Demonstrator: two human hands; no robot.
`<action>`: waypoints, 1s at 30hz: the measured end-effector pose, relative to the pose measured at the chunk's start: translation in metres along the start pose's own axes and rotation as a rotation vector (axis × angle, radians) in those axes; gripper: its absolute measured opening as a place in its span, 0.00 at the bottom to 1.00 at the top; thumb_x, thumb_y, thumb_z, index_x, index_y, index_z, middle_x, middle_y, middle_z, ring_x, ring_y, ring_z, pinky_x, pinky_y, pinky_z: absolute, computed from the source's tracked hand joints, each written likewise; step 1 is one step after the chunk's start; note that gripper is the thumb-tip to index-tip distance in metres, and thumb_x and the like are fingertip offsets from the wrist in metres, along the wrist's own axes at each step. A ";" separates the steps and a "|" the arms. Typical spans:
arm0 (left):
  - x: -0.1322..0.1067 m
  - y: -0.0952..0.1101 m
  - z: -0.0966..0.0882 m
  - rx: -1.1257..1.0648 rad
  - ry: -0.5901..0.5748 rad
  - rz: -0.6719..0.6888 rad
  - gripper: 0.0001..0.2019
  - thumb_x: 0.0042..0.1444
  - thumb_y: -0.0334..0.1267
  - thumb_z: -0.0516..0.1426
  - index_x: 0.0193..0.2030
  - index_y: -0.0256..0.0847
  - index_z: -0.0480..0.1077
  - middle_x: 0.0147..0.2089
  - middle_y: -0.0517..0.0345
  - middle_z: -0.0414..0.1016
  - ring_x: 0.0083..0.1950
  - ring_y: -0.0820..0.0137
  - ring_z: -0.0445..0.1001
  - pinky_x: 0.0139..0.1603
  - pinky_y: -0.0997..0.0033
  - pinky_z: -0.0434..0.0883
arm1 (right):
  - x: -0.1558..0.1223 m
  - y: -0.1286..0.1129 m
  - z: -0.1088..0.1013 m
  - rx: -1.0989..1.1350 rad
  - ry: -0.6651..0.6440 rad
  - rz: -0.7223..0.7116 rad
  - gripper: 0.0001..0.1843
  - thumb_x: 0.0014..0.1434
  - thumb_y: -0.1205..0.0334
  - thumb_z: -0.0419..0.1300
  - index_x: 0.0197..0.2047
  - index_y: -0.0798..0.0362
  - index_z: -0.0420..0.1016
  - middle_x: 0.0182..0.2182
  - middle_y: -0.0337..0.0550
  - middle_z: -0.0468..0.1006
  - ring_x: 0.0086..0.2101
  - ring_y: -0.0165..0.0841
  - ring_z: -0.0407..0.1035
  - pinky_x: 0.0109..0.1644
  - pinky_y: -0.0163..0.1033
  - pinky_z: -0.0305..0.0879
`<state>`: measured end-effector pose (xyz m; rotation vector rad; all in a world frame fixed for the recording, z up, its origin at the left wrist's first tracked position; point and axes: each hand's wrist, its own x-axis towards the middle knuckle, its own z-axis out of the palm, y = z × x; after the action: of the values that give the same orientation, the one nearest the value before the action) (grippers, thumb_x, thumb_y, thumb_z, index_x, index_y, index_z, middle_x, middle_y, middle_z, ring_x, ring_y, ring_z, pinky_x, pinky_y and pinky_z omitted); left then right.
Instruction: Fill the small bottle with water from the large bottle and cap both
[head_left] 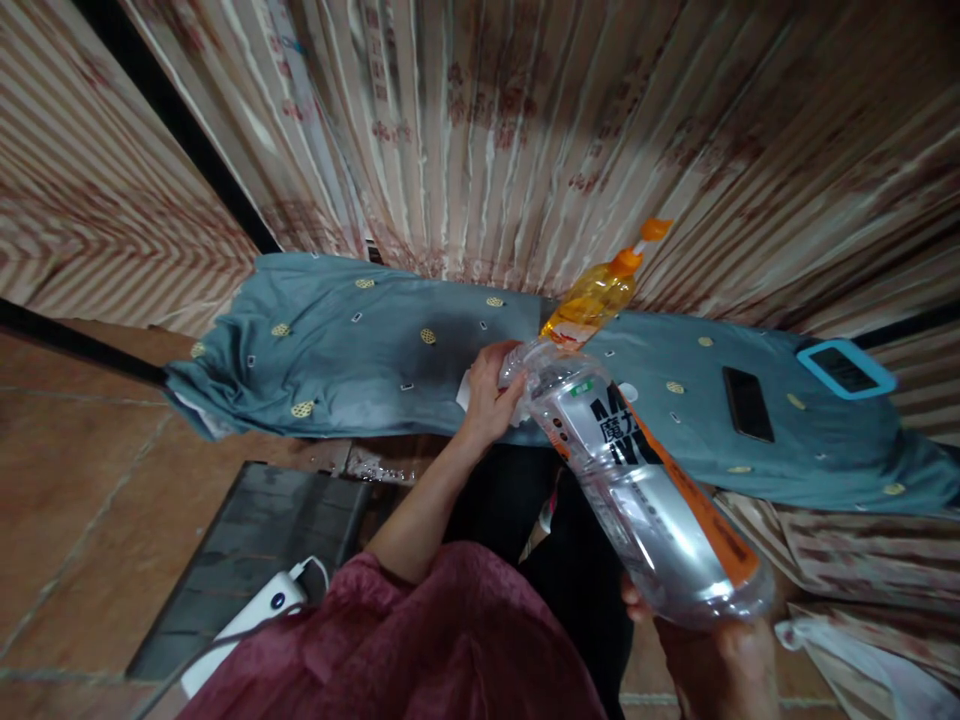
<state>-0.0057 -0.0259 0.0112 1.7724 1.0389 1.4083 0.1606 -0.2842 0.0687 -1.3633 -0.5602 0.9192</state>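
My right hand [716,655] grips the base of a large clear plastic bottle [637,480] with an orange and black label, held tilted with its neck pointing away from me. My left hand [491,390] is closed around the bottle's neck and cap end. Just beyond the neck stands an orange dish-soap bottle [592,300] with an orange flip cap, on a board covered in blue-grey cloth [360,350]. Something white shows under my left hand; I cannot make out what it is.
A black phone [748,403] and a blue-framed device [846,368] lie on the cloth at the right. A white power bank [259,615] with a cable hangs at my chest. A dark mat [255,550] lies on the tiled floor. Striped curtains hang behind.
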 end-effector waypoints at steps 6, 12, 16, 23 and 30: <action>-0.001 0.000 -0.001 -0.003 -0.003 0.020 0.31 0.67 0.64 0.49 0.58 0.40 0.70 0.56 0.44 0.76 0.60 0.54 0.73 0.63 0.53 0.69 | 0.020 0.009 -0.028 0.022 -0.056 0.127 0.36 0.41 0.36 0.73 0.49 0.49 0.79 0.26 0.48 0.85 0.19 0.49 0.77 0.16 0.47 0.72; -0.001 0.003 -0.001 0.004 -0.024 -0.005 0.28 0.68 0.61 0.49 0.59 0.39 0.70 0.57 0.44 0.76 0.60 0.54 0.73 0.64 0.52 0.68 | -0.002 -0.025 0.021 0.025 0.036 0.123 0.35 0.45 0.39 0.75 0.52 0.45 0.77 0.27 0.39 0.85 0.21 0.38 0.78 0.21 0.36 0.74; -0.002 0.005 0.000 0.014 -0.038 -0.042 0.27 0.68 0.59 0.50 0.60 0.40 0.70 0.58 0.45 0.75 0.62 0.54 0.72 0.65 0.52 0.67 | -0.014 -0.041 0.045 -0.007 0.042 0.105 0.41 0.37 0.33 0.77 0.50 0.45 0.77 0.24 0.35 0.83 0.20 0.35 0.76 0.22 0.34 0.72; -0.001 0.008 -0.002 0.029 -0.057 -0.069 0.25 0.69 0.56 0.51 0.61 0.41 0.70 0.59 0.45 0.75 0.62 0.54 0.71 0.66 0.52 0.66 | -0.004 -0.030 0.031 -0.025 -0.076 -0.016 0.36 0.51 0.36 0.70 0.58 0.44 0.74 0.26 0.38 0.82 0.21 0.37 0.74 0.21 0.38 0.69; 0.000 0.005 -0.002 0.012 -0.047 -0.065 0.26 0.68 0.58 0.51 0.60 0.41 0.70 0.59 0.45 0.75 0.62 0.54 0.71 0.65 0.52 0.66 | -0.003 -0.017 0.019 -0.001 -0.027 0.009 0.33 0.50 0.35 0.70 0.53 0.46 0.77 0.26 0.41 0.82 0.22 0.39 0.76 0.22 0.39 0.69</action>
<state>-0.0070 -0.0282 0.0157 1.7566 1.0728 1.3171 0.1471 -0.2751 0.0886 -1.3568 -0.5758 0.9460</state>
